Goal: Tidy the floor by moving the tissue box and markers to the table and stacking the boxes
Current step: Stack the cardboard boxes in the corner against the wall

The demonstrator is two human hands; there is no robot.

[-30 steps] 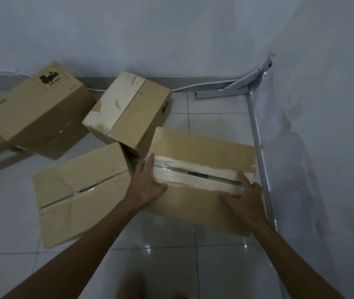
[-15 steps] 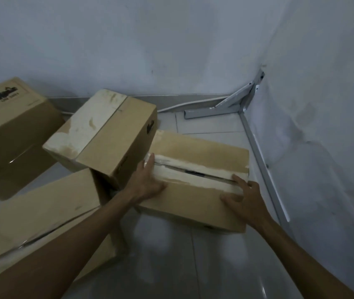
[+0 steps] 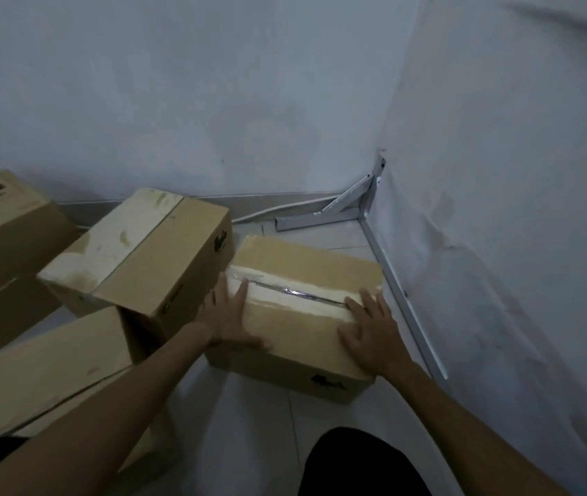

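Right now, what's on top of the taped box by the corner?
Both hands lie flat on the taped box: left hand at its left edge, right hand near its right end. A tape strip runs along the seam. The closed flaps hide its contents.

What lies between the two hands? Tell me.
In the head view, only the bare top of the box, crossed by its taped seam, lies between the left hand and the right hand.

The printed box [image 3: 2, 245] and the flat box [image 3: 45, 374] run off the left edge. The dark mark [image 3: 328, 382] on the front of the taped box [image 3: 306, 264] is blurred, perhaps a logo.
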